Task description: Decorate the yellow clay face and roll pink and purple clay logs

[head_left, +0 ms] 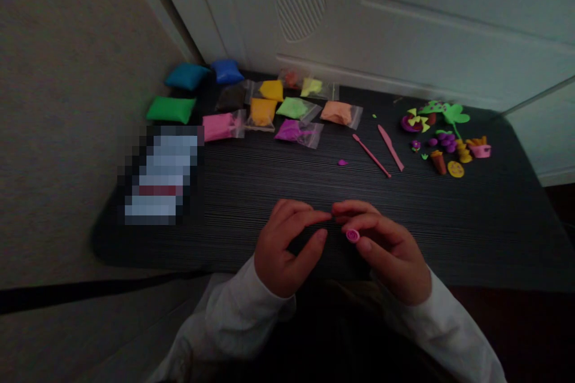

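Between the thumb and fingers of my right hand (390,245) sits a small pink and purple clay roll (353,236), its spiral end turned up toward me. My left hand (291,239) is beside it with thumb and forefinger apart and nothing between them; its fingertip comes close to the right hand's fingers. Farther up the table lie a purple bit of clay (342,162), a pink modelling stick (372,155) and a pink plastic clay knife (390,148).
Bags of coloured clay, among them a purple one (290,131) and a green one (171,109), line the back left of the dark table (224,239). Small finished clay figures, including a yellow smiley disc (455,169), stand at right. A blurred-out screen (162,176) lies at left.
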Motion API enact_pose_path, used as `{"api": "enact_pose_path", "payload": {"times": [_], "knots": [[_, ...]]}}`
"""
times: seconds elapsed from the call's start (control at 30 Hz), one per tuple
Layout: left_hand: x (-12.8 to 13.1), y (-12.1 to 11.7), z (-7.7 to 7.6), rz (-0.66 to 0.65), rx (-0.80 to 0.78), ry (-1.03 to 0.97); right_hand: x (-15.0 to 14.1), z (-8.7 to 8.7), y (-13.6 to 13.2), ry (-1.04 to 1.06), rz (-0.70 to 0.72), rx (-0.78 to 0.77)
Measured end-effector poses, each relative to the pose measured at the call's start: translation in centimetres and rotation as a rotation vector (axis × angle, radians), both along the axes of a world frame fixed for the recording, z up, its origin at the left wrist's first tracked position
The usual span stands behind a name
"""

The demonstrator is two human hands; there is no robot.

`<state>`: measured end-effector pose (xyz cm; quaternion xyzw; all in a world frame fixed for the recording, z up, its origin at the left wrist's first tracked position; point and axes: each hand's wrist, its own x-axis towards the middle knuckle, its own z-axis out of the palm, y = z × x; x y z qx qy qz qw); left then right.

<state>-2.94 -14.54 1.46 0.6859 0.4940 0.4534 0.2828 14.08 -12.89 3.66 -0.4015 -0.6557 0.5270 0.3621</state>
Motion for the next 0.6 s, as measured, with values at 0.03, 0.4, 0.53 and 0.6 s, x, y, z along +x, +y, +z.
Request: {"api": "enact_pose_path", "payload": {"times": [0.03,0.4,0.53,0.6], "knots": [[0.2,-0.1,0.0,-0.002,0.009,-0.003,0.2,0.2,-0.1,0.022,0.012,-0.02],[0.9,0.2,-0.4,0.032,0.012,0.042,2.6,1.3,0.5,0.026,0.074,-0.008],[1.2,0.5,-0.5,0.029,0.002,0.052,2.8,1.3,0.7,0.079,0.093,-0.042],[1.1,0.5,-0.4,0.028,-0.007,0.057,2.7,1.1,0.7,0.089,0.108,-0.064]]}}
